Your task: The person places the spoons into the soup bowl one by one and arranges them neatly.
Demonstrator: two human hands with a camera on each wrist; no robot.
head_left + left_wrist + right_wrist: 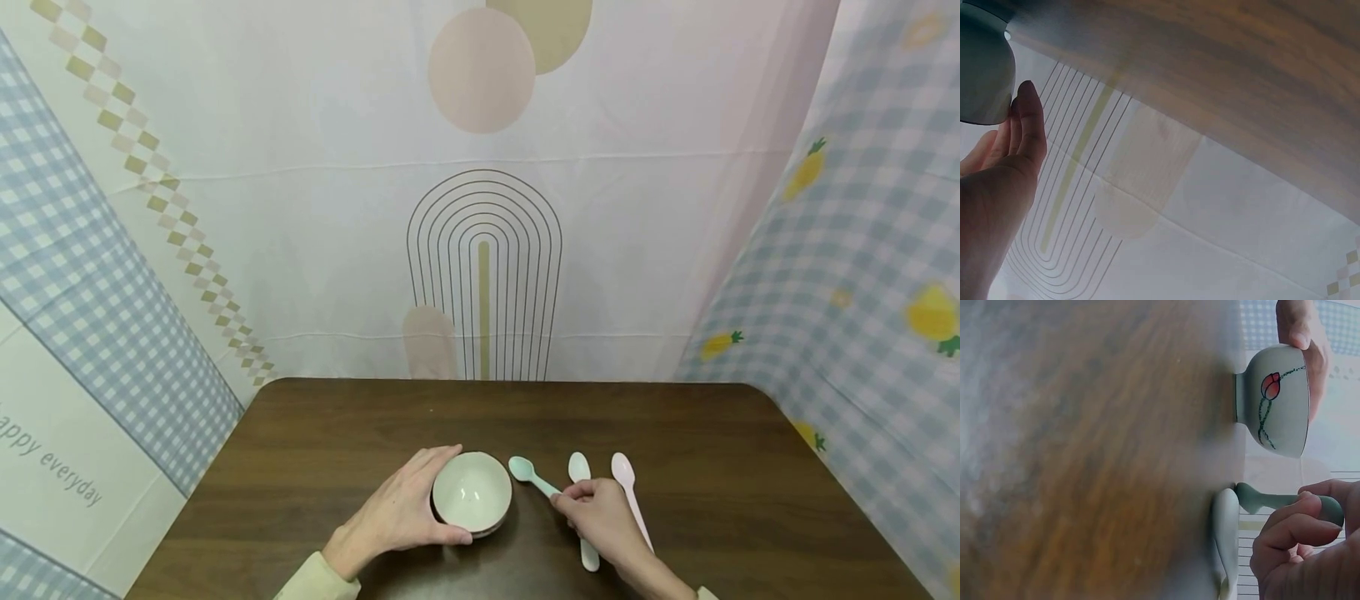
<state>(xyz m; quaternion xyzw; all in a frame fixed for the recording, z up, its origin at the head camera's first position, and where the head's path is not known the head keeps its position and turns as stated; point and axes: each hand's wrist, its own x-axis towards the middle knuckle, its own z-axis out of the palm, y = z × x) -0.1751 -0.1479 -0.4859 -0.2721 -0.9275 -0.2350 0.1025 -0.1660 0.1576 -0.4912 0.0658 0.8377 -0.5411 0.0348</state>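
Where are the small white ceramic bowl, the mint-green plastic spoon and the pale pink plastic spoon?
small white ceramic bowl [472,492], head view, inner bottom.
mint-green plastic spoon [522,468], head view, scoop end.
pale pink plastic spoon [623,471], head view, scoop end.

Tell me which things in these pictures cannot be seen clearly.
- Green spoon handle: head view, hidden under the right hand.
- White spoon middle: head view, covered by the same hand.
- Bowl: left wrist view, cut by the frame edge.
- Table: right wrist view, blurred.
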